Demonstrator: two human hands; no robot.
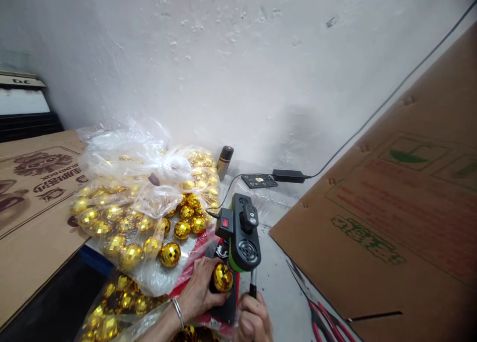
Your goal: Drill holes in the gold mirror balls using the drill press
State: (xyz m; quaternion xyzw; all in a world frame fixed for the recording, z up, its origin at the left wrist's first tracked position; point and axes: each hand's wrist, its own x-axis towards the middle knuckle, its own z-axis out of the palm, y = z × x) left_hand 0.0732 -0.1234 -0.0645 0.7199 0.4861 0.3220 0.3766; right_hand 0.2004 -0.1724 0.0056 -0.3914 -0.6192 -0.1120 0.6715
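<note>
My left hand, with a silver bangle at its wrist, has its fingers closed around a gold mirror ball. The ball sits at the base of a black bench machine with round grilles, a red switch and a green edge. My right hand is wrapped round the black-tipped lever handle at the machine's near right. A clear plastic bag to the left spills gold mirror balls, and one loose ball lies on its film. My palms hide part of the machine's base.
A cardboard box rises on the right, with red-handled shears beside it. Behind stand a dark spray can, a remote-like black panel and a power adapter. Another printed carton lies left; a wall closes the back.
</note>
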